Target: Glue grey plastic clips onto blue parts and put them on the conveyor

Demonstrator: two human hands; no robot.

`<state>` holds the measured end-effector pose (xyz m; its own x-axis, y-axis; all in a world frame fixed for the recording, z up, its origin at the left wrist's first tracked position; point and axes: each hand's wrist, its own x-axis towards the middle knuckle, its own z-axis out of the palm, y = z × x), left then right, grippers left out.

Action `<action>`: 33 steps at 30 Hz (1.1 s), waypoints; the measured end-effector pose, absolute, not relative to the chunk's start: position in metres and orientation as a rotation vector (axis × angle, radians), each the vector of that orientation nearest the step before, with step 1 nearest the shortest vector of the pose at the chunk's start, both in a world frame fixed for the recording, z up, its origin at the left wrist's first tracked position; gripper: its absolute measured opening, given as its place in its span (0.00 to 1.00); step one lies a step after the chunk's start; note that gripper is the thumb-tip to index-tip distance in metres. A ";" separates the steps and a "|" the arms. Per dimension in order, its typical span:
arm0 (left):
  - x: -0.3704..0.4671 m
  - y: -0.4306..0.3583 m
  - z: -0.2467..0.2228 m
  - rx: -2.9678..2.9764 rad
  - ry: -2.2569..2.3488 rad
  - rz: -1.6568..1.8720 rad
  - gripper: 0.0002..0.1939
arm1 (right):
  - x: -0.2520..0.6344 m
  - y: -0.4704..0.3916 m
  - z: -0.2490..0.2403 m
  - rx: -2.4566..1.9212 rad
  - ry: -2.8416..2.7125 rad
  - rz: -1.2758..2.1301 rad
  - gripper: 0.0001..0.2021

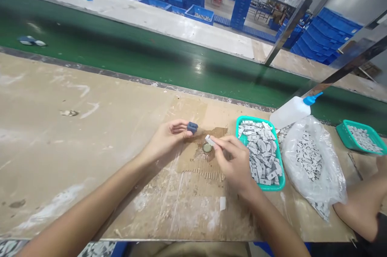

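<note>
Between the thumb and fingers of my left hand [172,134] is a small dark blue block-shaped part [192,128], raised over the bench. My right hand [232,156] pinches a small light grey part [209,140] by one end. That grey part is just above a small round cap [207,148] holding something pale, on a torn piece of cardboard [193,164]. The two held parts are apart. To the right of my right hand stands a green basket [283,176] full of similar grey parts.
A white squeeze bottle [290,112] with a blue nozzle leans behind a clear plastic bag [329,168] of small parts. Another green basket [347,140] and a co-worker's arm [359,200] are at right. A green conveyor belt [136,63] runs behind the bench, with a metal post [293,19] beyond.
</note>
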<state>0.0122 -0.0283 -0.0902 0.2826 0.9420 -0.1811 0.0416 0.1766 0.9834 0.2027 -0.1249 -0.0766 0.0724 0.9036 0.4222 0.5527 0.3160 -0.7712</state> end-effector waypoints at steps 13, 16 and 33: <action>0.023 -0.055 -0.082 1.136 0.796 0.657 0.09 | 0.205 -0.131 -0.069 -1.126 -1.707 0.385 0.22; 0.024 -0.056 -0.082 1.071 0.741 0.652 0.09 | 0.205 -0.132 -0.070 -1.123 -1.731 0.402 0.23; 0.029 -0.063 -0.081 0.975 0.742 0.717 0.09 | 0.204 -0.130 -0.071 -1.106 -1.816 0.421 0.28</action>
